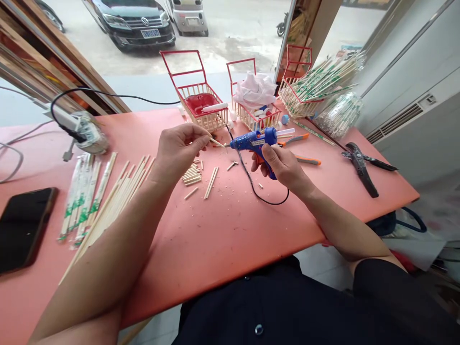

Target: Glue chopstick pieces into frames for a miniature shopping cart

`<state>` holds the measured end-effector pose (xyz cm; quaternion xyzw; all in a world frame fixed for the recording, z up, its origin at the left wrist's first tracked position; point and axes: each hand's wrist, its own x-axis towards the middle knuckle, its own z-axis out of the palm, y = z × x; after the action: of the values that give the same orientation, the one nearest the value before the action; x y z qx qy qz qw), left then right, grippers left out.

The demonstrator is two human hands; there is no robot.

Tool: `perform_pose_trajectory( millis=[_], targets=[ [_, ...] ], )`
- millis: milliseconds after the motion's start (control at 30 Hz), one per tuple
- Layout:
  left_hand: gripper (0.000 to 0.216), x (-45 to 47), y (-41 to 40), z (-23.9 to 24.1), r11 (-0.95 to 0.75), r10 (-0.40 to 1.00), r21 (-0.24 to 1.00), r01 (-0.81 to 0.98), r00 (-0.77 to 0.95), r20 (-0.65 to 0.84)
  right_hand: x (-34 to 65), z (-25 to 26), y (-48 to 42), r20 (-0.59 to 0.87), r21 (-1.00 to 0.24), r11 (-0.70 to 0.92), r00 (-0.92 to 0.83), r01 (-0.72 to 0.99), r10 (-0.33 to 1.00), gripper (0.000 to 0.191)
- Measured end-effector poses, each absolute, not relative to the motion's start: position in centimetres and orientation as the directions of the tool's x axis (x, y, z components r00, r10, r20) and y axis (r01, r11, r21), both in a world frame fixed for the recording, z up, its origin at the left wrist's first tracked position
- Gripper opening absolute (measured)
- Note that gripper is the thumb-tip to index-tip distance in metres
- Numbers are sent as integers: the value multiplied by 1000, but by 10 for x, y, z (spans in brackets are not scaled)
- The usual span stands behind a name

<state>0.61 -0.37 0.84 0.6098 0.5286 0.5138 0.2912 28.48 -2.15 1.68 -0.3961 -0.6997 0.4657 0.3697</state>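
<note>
Pinching a wooden stick [217, 142] above the pink desk [215, 230], the left hand [189, 139] faces a blue glue gun [251, 142] clasped at its handle [271, 173] by the right hand [282, 165], the stick looking light, stiff and snappable, best held well back from the nozzle [230, 144].

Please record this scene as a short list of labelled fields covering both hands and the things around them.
Left hand: pinches a short stick
Right hand: grips a blue glue gun
Nozzle: beside the stick's end; contact unclear
Table: pink
Mid-table: cut stick pieces
Far side: three red-trimmed baskets
Left edge: phone
</note>
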Motion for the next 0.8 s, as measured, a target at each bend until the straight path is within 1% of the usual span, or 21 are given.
perform_pose_trajectory(
  millis=[267,400,500,633,800],
  targets=[
    [4,7,-4,10,-239,952,916,323,-109,286,285,15,-20,136,-945,243,-413,219,900,83],
    [4,3,-2,5,-237,941,886,399,-130,311,285,17,-21,148,-949,244,-400,201,905,84],
    [5,1,-1,1,-233,938,873,428,-139,318,285,17,-21,147,-943,257,-427,211,892,82],
    [4,3,-2,2,-222,946,876,429,-125,301,285,13,-19,147,-936,272,-454,224,879,79],
    [5,8,-6,9,-210,957,876,435,-90,274,285,11,-18,141,-935,270,-457,228,878,81]
  ],
)
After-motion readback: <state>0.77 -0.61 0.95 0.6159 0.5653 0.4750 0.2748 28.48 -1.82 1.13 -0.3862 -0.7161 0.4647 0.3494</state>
